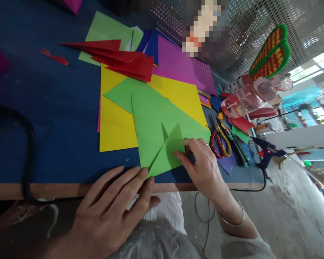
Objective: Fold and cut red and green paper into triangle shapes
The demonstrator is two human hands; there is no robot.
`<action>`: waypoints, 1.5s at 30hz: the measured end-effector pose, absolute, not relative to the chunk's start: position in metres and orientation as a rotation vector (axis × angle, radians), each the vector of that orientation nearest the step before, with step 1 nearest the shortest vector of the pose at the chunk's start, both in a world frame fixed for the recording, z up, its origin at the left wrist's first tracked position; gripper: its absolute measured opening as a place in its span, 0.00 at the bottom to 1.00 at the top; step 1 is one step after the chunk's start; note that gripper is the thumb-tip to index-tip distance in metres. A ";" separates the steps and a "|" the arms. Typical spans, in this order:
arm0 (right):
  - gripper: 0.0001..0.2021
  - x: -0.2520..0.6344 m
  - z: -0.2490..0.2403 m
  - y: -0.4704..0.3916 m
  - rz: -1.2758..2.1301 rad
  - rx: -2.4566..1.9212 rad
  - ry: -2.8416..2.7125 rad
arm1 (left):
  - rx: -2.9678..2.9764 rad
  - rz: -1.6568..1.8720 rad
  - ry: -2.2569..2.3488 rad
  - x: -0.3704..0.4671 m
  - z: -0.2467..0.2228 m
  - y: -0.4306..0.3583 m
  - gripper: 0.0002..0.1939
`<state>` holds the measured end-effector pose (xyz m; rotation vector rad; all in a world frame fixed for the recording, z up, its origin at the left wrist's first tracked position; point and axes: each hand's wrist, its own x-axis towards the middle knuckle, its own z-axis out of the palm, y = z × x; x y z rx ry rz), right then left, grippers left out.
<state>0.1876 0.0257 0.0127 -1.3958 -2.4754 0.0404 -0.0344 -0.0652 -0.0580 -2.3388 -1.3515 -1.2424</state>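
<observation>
A sheet of light green paper (153,122) lies over yellow paper (116,133), its near corner folded up into a flap (170,151). My right hand (201,162) pinches the right side of that flap between thumb and fingers. At the flap's lower left end, the fingertips of my left hand (118,205) rest on the green paper; its fingers are stretched out. Just beyond the green sheet, several folded red paper pieces (124,59) lie partly across the yellow paper. The underside of the fold is hidden.
Scissors (220,142), a glue gun (268,151) with a cord and a pink-clear bottle (245,97) are at the right. Purple paper (180,64) lies at the back against a perforated metal panel (240,28). A black cable (29,144) crosses the table's left side.
</observation>
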 end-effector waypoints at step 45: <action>0.14 0.181 -0.004 0.015 -0.126 -1.315 -2.475 | -2.436 -0.960 -1.089 -0.025 -0.021 -0.005 0.14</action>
